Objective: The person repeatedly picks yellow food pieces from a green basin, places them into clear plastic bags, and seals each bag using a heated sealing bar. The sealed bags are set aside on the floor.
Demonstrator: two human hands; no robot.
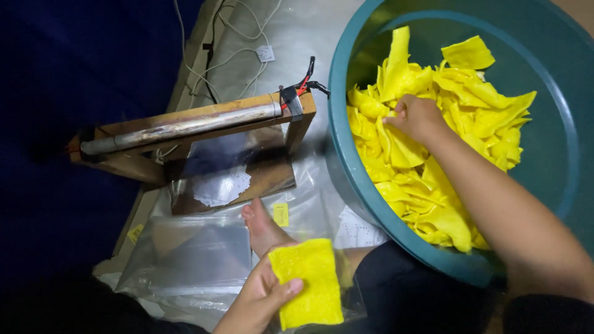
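We hold a stack of yellow squares (307,282) in our left hand (260,297), just below the rim of the big teal basin (346,167); the thumb is closed over its near edge. Its long axis runs up and down the view, tilted slightly, the flat face toward us, bright yellow and grainy. Our right hand (417,117) reaches into the basin, fingers curled on the heap of yellow sheets (433,185). Left of the basin stand a wooden frame (198,133) with a metal bar and clear plastic bags (192,253).
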